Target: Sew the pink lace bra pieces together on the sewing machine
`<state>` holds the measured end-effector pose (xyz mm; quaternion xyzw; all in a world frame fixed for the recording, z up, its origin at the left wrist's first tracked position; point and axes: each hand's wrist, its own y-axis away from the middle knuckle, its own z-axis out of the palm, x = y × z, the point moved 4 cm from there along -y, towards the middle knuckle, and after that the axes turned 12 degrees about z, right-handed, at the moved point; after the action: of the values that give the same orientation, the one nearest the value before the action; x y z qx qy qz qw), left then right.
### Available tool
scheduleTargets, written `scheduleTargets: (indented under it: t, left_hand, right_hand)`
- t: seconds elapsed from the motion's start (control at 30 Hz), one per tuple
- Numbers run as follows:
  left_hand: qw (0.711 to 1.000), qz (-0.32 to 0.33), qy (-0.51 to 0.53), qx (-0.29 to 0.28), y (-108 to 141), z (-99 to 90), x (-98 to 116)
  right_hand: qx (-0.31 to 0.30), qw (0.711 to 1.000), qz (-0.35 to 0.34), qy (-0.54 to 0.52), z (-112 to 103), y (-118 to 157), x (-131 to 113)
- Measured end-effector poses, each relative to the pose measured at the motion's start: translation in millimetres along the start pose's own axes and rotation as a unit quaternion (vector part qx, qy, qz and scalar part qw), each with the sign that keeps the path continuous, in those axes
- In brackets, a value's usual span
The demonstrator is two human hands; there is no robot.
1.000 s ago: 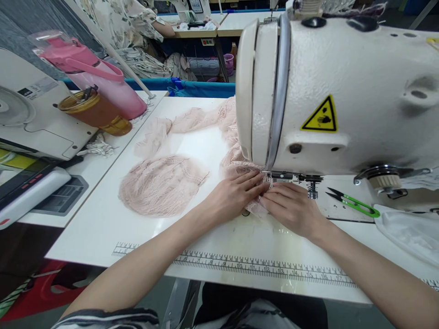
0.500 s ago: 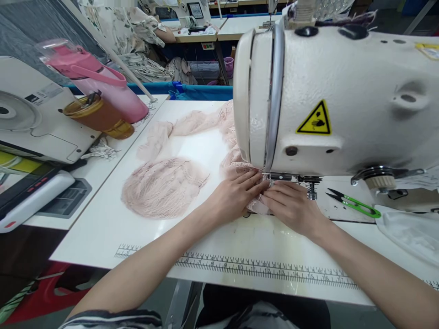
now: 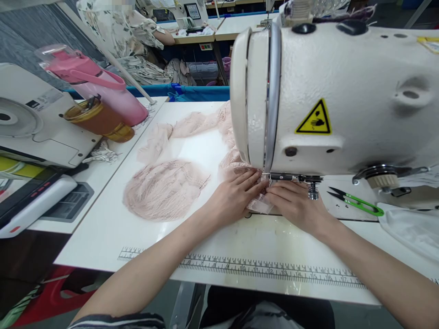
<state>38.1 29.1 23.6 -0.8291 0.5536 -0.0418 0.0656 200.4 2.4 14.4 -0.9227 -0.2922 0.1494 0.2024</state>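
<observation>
Sheer pale-pink lace fabric (image 3: 261,204) lies bunched under the needle area of the white sewing machine (image 3: 329,91). My left hand (image 3: 236,194) rests flat on it, fingers stretched toward the presser foot, just left of the needle. Close against it on the right, my right hand (image 3: 295,203) has its fingers pressed together on the fabric's edge; its thumb is hidden. Needle and stitch line are mostly covered by the machine head and my fingers. More of the lace (image 3: 164,189) forms a round heap on the table to the left, joined by a strip that loops round behind.
Green-handled thread snips (image 3: 363,203) and white cloth (image 3: 411,228) lie to the right. A printed ruler (image 3: 240,269) runs along the front table edge. At left stand a pink bottle (image 3: 99,87), an amber cup (image 3: 99,119) and another machine (image 3: 41,114). A co-worker (image 3: 120,32) sits beyond.
My right hand has shifted slightly right, showing a bit more lace between the hands. The left hand stays almost in place. The whole view has moved slightly.
</observation>
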Motion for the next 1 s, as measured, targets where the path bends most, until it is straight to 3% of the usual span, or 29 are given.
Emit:
scheduleTargets:
  t: [0.27, 0.57, 1.0]
  left_hand:
    - [1.0, 0.0, -0.016, -0.005, 0.3, 0.0, 3.7]
    - [1.0, -0.009, -0.027, 0.012, 0.9, -0.1, 7.3]
    - [0.999, -0.021, -0.032, 0.021, -0.6, 2.0, 6.5]
  right_hand:
    - [0.06, 0.996, 0.014, 0.069, -10.4, -0.7, -2.5]
    - [0.076, 0.988, 0.04, 0.132, -10.7, 4.3, 0.3]
    - [0.033, 0.992, 0.122, -0.027, -11.4, -1.7, 12.2]
